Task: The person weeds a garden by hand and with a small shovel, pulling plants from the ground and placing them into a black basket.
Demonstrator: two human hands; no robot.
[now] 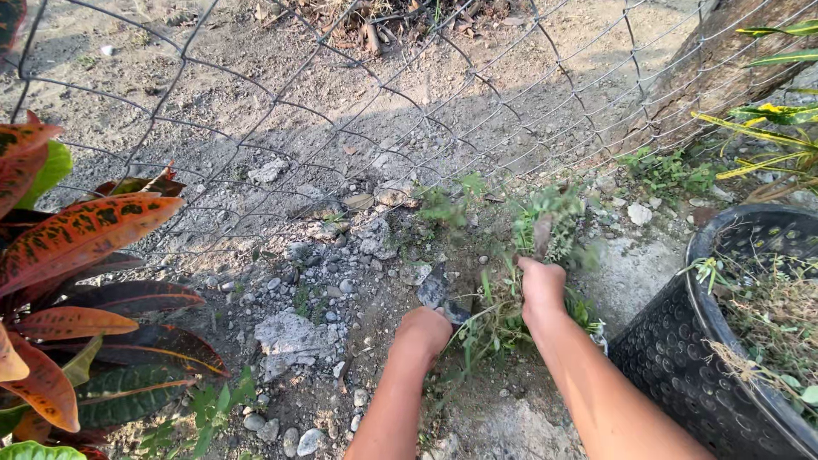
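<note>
Fingers of both my hands are hidden from here. My left hand (423,328) is fisted around a handle I cannot see; only the dark trowel blade (436,292) shows, tip pointing far and slightly left, long axis running away from me. My right hand (542,285) is closed on a clump of weeds (550,223), stems rising toward the far side, blurred. Ground: dry grey soil, loose stones (290,332), wire fence (341,128) beyond. Black perforated pot (682,358) right; croton leaves (85,230) left.
</note>
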